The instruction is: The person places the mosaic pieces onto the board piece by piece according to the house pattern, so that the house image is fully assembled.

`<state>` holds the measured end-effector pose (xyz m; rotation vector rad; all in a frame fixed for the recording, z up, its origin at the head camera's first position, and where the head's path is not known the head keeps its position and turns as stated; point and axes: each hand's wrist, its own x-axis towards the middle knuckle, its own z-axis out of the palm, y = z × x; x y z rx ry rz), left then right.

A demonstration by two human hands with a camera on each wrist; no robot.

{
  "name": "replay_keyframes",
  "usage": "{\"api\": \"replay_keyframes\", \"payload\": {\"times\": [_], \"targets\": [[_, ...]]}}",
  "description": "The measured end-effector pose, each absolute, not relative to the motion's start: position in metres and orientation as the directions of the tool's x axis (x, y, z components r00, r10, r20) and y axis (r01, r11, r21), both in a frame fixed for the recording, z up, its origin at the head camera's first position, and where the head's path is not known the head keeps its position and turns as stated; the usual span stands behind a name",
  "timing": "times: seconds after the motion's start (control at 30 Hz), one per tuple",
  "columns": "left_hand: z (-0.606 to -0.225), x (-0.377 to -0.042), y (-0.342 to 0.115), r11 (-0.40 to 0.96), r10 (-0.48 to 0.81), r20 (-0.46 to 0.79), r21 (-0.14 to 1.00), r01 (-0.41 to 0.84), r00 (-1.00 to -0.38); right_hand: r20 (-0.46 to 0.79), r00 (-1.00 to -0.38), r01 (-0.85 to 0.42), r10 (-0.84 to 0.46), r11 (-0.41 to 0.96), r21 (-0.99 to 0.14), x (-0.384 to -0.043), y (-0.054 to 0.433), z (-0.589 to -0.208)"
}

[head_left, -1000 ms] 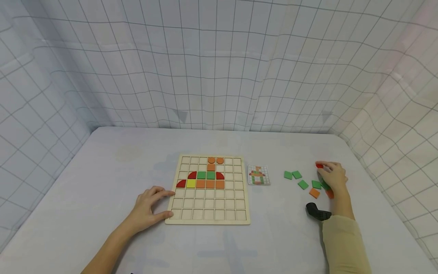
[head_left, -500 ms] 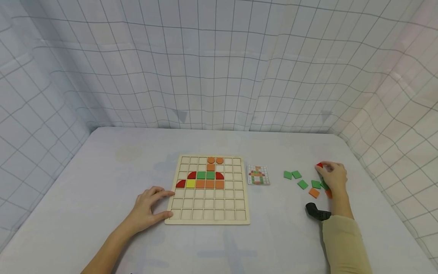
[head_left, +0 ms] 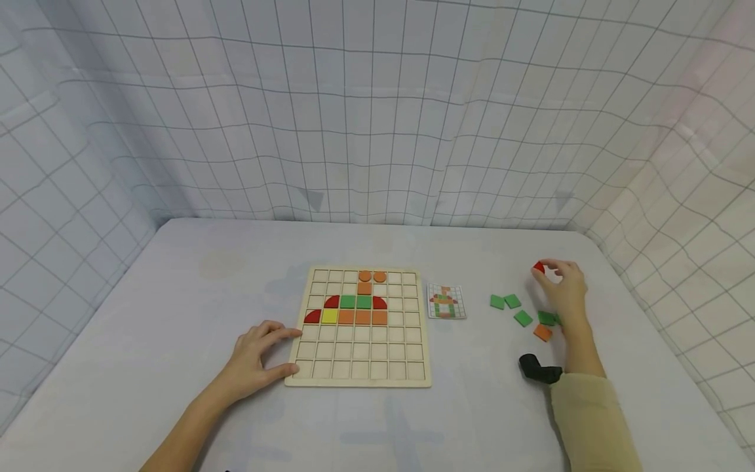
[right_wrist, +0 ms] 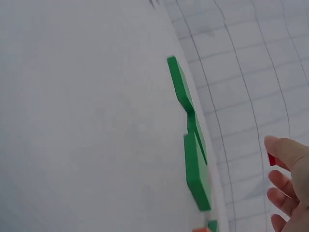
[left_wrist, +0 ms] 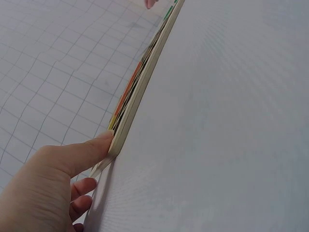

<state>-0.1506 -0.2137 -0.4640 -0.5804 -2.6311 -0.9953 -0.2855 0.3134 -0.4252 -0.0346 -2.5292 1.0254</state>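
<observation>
A pale wooden grid board (head_left: 354,381) lies on the table, with red, yellow, green and orange tiles in its upper cells. My left hand (head_left: 252,357) rests at its left side, thumb and index fingertip touching the frame; the left wrist view shows the thumb on the board's edge (left_wrist: 137,101). Over at the right, my right hand (head_left: 567,288) pinches a small red tile (head_left: 539,267) between thumb and index finger. The right wrist view shows that red tile (right_wrist: 271,159) edge-on, largely covered by the thumb. Its other fingers are loosely curled.
Several loose green tiles (head_left: 522,318) and an orange tile (head_left: 542,333) lie left of my right forearm. A pattern card (head_left: 446,301) sits beside the board's right edge. A black device (head_left: 538,370) is at my right wrist. Grid-patterned white curtains (head_left: 377,131) surround the table.
My right hand has lifted the red tile and moved it away from me and slightly left. The black device shifted left with the wrist. My left hand and the board stayed put.
</observation>
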Motion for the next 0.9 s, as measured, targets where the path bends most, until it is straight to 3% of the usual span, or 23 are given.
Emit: {"api": "replay_keyframes", "payload": {"times": [0.4,0.9], "targets": [[-0.464,-0.151,-0.214,0.688,0.274,0.388,0.56,0.461,-0.88,0.415,-0.899,-0.387,-0.14,0.7,-0.6,-0.277,0.22,-0.41],[-0.463,-0.151,-0.213,0.689,0.271,0.385,0.563,0.458,-0.882,0.395,-0.791,-0.611,-0.468,0.646,-0.458,-0.251,0.136,-0.423]]}}
